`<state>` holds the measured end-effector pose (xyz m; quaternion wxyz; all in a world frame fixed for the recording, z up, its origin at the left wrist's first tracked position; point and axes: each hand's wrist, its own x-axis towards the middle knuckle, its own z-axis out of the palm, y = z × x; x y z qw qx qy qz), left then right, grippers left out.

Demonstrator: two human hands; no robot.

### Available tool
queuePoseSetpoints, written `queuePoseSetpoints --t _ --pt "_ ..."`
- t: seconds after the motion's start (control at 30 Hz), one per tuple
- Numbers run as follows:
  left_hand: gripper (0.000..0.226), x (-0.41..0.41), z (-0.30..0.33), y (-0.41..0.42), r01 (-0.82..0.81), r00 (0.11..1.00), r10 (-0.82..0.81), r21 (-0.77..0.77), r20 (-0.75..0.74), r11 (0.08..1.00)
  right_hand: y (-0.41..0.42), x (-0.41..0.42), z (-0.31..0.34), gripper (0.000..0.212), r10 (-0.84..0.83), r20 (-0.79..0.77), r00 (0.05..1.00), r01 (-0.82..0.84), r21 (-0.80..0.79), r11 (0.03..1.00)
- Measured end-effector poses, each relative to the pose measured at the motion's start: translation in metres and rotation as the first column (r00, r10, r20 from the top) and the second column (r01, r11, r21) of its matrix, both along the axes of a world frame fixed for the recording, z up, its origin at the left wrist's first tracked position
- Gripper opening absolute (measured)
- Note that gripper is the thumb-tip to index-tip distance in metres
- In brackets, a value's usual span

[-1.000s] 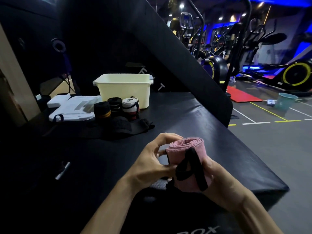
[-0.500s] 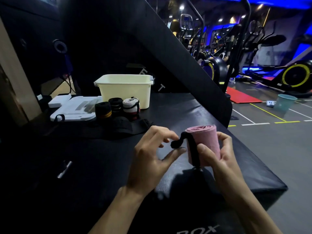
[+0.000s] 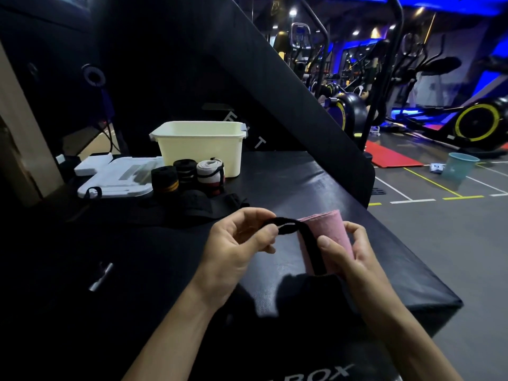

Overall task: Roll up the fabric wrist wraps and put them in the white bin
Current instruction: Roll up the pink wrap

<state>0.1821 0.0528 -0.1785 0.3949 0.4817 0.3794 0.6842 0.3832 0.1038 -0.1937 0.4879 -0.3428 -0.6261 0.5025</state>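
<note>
Pink wrap point(image 3: 331, 232): rolled into a cylinder, upright, held above the near part of the black counter point(image 3: 288, 182). A black strap point(image 3: 309, 243) runs down its left side and ends in a loop point(image 3: 280, 225) off the roll's upper left.

Right hand point(image 3: 346, 251): fingers and thumb curled round the roll, thumb pressing on the strap.

Left hand point(image 3: 236, 246): thumb and fingertips pinching the strap's loop.

White bin point(image 3: 202, 145): at the far end of the counter, well apart from the hands; inside not visible.

Rolled wraps, three, standing just in front of the bin: black with yellow band point(image 3: 165, 181), black point(image 3: 185, 171), white with black strap point(image 3: 210, 174). They stand close together in a row.

Unrolled black wrap point(image 3: 200, 206): lying flat on the counter, between the rolled wraps and the hands.

White tray point(image 3: 118, 180): left of the bin.

Background: gym floor with exercise machines, red mat point(image 3: 390, 158), teal bucket point(image 3: 459, 167).
</note>
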Motion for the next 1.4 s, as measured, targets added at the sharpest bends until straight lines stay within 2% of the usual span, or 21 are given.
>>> queuePoseSetpoints --t 0.1,0.2,0.27,0.37,0.5,0.57,0.63,0.7,0.77,0.87,0.97,1.1,1.2,1.3,1.4 --pt "0.021 -0.009 0.001 -0.002 0.178 0.971 -0.162 -0.081 0.177 0.981 0.001 0.002 -0.001 0.072 0.031 -0.010 0.999 -0.031 -0.042 0.999" --pt "0.025 -0.016 0.001 -0.005 0.266 0.960 -0.249 -0.133 0.131 0.955 0.001 0.007 -0.002 0.064 0.053 -0.037 0.998 -0.056 -0.089 0.994" --pt "0.022 -0.015 0.001 -0.005 0.189 0.982 -0.181 -0.188 0.058 0.964 0.002 0.008 -0.002 0.065 0.068 -0.031 0.997 -0.071 -0.095 0.993" --pt "0.017 -0.008 -0.001 -0.003 -0.032 0.999 0.030 -0.230 -0.012 0.973 0.002 0.007 -0.004 0.071 0.099 0.016 0.995 -0.097 -0.079 0.992" --pt "0.014 0.000 -0.006 0.003 -0.301 0.953 0.293 -0.147 -0.070 0.942 -0.002 0.002 -0.005 0.072 0.146 0.068 0.987 -0.139 -0.087 0.986" --pt "0.017 -0.001 -0.010 0.006 -0.436 0.874 0.413 -0.037 -0.257 0.899 -0.003 0.001 -0.005 0.073 0.149 0.075 0.986 -0.142 -0.087 0.986" --pt "0.020 -0.006 -0.013 0.008 -0.428 0.816 0.404 0.037 -0.414 0.903 -0.002 0.002 -0.004 0.072 0.130 0.069 0.989 -0.123 -0.091 0.988" --pt "0.016 -0.009 -0.010 0.006 -0.255 0.915 0.228 -0.040 -0.333 0.966 -0.001 0.004 -0.004 0.071 0.120 0.046 0.992 -0.114 -0.107 0.988" --pt "0.015 -0.010 -0.004 0.002 -0.056 0.994 0.042 -0.139 -0.101 0.989 0.002 0.006 -0.006 0.069 0.111 0.011 0.994 -0.109 -0.136 0.985" --pt "0.013 -0.014 -0.002 0.000 0.138 0.979 -0.104 -0.198 0.175 0.970 0.005 0.008 -0.008 0.068 0.113 -0.031 0.993 -0.117 -0.145 0.983" --pt "0.013 -0.014 0.002 0.000 0.248 0.930 -0.167 -0.224 0.327 0.942 0.004 0.009 -0.007 0.069 0.126 -0.050 0.991 -0.132 -0.142 0.981" --pt "0.007 0.002 -0.002 0.003 0.225 0.948 -0.141 -0.288 0.287 0.931 -0.001 0.006 -0.002 0.073 0.185 -0.113 0.976 -0.201 -0.156 0.967" --pt "0.007 0.015 -0.016 0.010 0.204 0.959 -0.120 -0.330 0.258 0.922 -0.010 -0.001 0.002 0.088 0.252 -0.207 0.945 -0.285 -0.151 0.947" --pt "0.014 0.025 -0.020 0.015 0.237 0.941 -0.137 -0.314 0.309 0.920 -0.015 -0.009 0.001 0.090 0.334 -0.349 0.876 -0.415 -0.191 0.889" --pt "0.013 0.031 -0.025 0.021 0.176 0.961 -0.077 -0.372 0.265 0.911 -0.018 -0.014 -0.001 0.086 0.411 -0.435 0.801 -0.539 -0.223 0.813"
